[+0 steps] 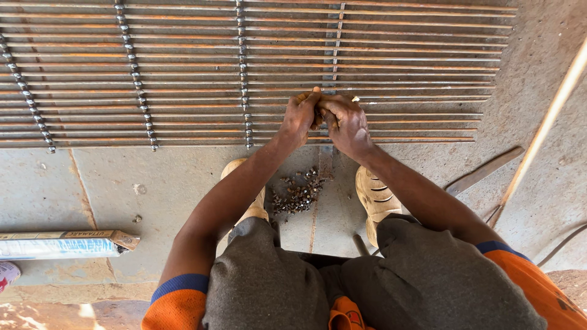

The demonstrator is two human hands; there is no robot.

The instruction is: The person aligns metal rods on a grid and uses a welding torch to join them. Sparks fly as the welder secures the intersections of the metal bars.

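Seated over a grid of rusty steel rods (391,55) laid side by side on a concrete floor (153,183), we press our left hand (301,115) and right hand (347,122) together on the rods near the grid's front edge. Both hands are curled tight around something small; the fingers hide it, and we cannot tell what it is. A heap of small metal pieces (298,194) lies on the floor between our sandalled feet, just below the hands. Three rows of beaded fittings (136,79) cross the rods to the left, and a flat bar (337,43) runs across them above the hands. The grid is cut off at the top and left edges. A long carton (61,243) lies at lower left, partly out of view. A flat strip (483,171) and a pale rod (544,128) lie to the right, with bare concrete around them.
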